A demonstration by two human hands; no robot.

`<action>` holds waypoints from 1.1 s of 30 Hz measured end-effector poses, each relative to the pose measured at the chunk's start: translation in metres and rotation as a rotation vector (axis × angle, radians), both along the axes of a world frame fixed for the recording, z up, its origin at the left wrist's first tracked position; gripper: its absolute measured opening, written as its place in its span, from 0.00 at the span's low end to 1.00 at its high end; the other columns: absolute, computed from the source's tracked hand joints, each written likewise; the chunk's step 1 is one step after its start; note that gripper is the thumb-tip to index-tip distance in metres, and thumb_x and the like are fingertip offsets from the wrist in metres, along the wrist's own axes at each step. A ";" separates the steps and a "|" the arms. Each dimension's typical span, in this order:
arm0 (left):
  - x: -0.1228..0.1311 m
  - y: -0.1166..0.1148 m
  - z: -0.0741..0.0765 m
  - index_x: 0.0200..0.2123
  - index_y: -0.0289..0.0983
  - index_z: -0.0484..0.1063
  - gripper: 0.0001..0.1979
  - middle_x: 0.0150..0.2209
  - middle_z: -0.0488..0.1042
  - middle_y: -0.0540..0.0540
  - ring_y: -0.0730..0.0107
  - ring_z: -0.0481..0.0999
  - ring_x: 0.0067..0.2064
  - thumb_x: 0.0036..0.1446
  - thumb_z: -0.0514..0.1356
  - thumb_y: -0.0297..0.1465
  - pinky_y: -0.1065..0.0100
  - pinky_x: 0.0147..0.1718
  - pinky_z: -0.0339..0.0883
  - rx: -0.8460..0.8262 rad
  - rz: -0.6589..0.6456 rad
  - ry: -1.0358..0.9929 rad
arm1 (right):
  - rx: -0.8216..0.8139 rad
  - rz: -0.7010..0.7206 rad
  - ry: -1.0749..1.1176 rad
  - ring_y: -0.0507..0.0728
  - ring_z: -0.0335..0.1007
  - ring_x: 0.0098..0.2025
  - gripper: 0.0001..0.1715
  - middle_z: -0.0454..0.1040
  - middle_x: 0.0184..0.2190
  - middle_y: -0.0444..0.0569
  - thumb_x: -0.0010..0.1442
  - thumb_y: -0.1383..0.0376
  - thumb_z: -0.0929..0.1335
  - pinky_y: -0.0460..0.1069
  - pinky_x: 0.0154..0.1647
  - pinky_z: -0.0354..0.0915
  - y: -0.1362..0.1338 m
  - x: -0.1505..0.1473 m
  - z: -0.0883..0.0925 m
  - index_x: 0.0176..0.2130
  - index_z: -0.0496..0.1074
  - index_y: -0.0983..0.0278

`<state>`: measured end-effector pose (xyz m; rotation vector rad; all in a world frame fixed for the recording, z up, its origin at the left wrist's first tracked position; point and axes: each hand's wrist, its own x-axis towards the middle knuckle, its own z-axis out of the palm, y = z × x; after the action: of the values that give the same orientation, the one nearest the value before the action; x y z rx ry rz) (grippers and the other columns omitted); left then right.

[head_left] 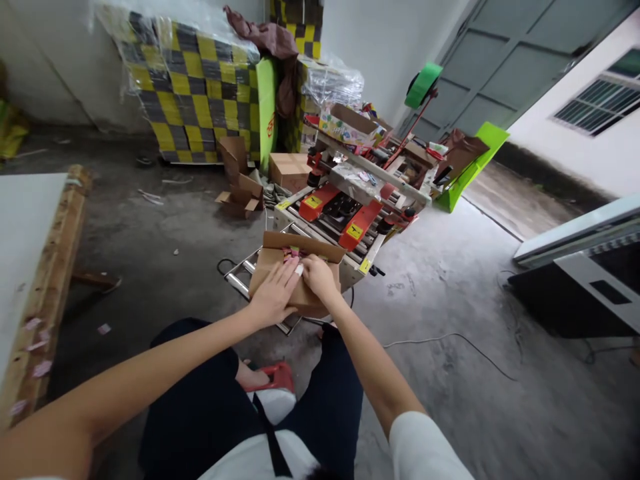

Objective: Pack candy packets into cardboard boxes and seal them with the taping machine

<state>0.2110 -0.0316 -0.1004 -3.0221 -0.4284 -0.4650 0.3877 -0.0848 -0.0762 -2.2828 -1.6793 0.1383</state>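
An open cardboard box rests on the roller conveyor in front of my knees. Small pink packets show inside it, below the raised far flap. My left hand lies on the near flap with its fingers stretched out and its thumb apart. Close beside it, my right hand has its fingers bent over the box's near edge, closed on the flap. A small white patch shows between the two hands; what it is I cannot make out. The hands cover much of the box opening.
A carton sealing machine with red guides stands just beyond the box, a green tape roll above it. Wrapped yellow-and-black cartons are stacked behind. A wood-edged table is at left, a dark machine at right.
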 end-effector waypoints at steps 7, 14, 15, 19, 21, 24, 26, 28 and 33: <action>-0.019 0.011 0.005 0.67 0.18 0.60 0.53 0.70 0.58 0.18 0.34 0.60 0.72 0.47 0.75 0.42 0.46 0.71 0.53 0.044 0.094 0.082 | -0.108 0.012 -0.070 0.61 0.74 0.52 0.20 0.79 0.48 0.58 0.71 0.65 0.61 0.52 0.53 0.65 0.004 -0.002 0.011 0.44 0.83 0.65; -0.007 0.012 0.008 0.63 0.16 0.65 0.53 0.66 0.65 0.16 0.32 0.67 0.67 0.45 0.76 0.48 0.46 0.67 0.60 0.010 0.083 0.158 | -0.176 0.020 -0.057 0.62 0.76 0.50 0.19 0.81 0.45 0.62 0.66 0.73 0.62 0.51 0.47 0.67 0.020 -0.003 0.003 0.44 0.82 0.69; -0.006 0.013 0.011 0.63 0.15 0.66 0.53 0.65 0.65 0.16 0.31 0.68 0.67 0.44 0.76 0.47 0.46 0.67 0.61 0.003 0.084 0.186 | -0.170 0.013 -0.050 0.62 0.76 0.49 0.18 0.81 0.44 0.62 0.65 0.73 0.63 0.50 0.45 0.67 0.022 -0.003 0.001 0.43 0.82 0.69; 0.000 0.010 0.017 0.63 0.15 0.65 0.55 0.65 0.65 0.15 0.32 0.68 0.66 0.42 0.77 0.46 0.47 0.66 0.61 0.000 0.126 0.244 | -0.074 -0.002 -0.034 0.60 0.75 0.48 0.17 0.81 0.43 0.59 0.67 0.72 0.63 0.49 0.47 0.66 0.018 -0.003 -0.004 0.40 0.82 0.66; 0.001 0.007 0.017 0.64 0.14 0.64 0.55 0.65 0.64 0.15 0.32 0.67 0.67 0.42 0.78 0.45 0.47 0.66 0.60 0.011 0.150 0.241 | -0.011 -0.010 -0.033 0.59 0.74 0.50 0.19 0.80 0.46 0.56 0.70 0.69 0.62 0.49 0.52 0.65 0.012 -0.003 -0.007 0.44 0.82 0.65; 0.003 0.003 0.016 0.64 0.14 0.63 0.54 0.66 0.63 0.14 0.32 0.66 0.67 0.43 0.77 0.44 0.46 0.67 0.59 0.017 0.168 0.232 | 0.104 -0.051 -0.022 0.60 0.70 0.53 0.19 0.78 0.49 0.57 0.72 0.68 0.60 0.51 0.57 0.61 0.005 -0.003 -0.011 0.50 0.78 0.66; 0.003 0.002 0.015 0.64 0.15 0.64 0.54 0.66 0.63 0.14 0.32 0.66 0.68 0.44 0.77 0.45 0.46 0.67 0.58 0.015 0.167 0.220 | 0.187 -0.106 -0.034 0.62 0.67 0.53 0.16 0.77 0.48 0.58 0.71 0.67 0.62 0.53 0.57 0.61 0.003 -0.004 -0.012 0.49 0.77 0.66; 0.003 0.002 0.016 0.64 0.16 0.64 0.53 0.66 0.63 0.14 0.32 0.66 0.67 0.43 0.77 0.45 0.46 0.67 0.58 0.013 0.172 0.220 | 0.227 -0.171 -0.076 0.64 0.65 0.52 0.11 0.75 0.46 0.58 0.69 0.65 0.65 0.56 0.55 0.60 0.001 -0.006 -0.010 0.44 0.77 0.65; 0.005 0.002 0.019 0.62 0.16 0.65 0.54 0.65 0.64 0.14 0.31 0.67 0.66 0.40 0.78 0.46 0.46 0.66 0.58 0.024 0.185 0.212 | 0.273 -0.303 -0.114 0.66 0.63 0.52 0.11 0.71 0.48 0.60 0.64 0.61 0.71 0.59 0.55 0.59 -0.004 -0.012 -0.007 0.44 0.74 0.66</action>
<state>0.2156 -0.0296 -0.0815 -2.9286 -0.6714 -0.1348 0.3760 -0.0892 -0.0837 -2.3326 -1.2856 -0.2748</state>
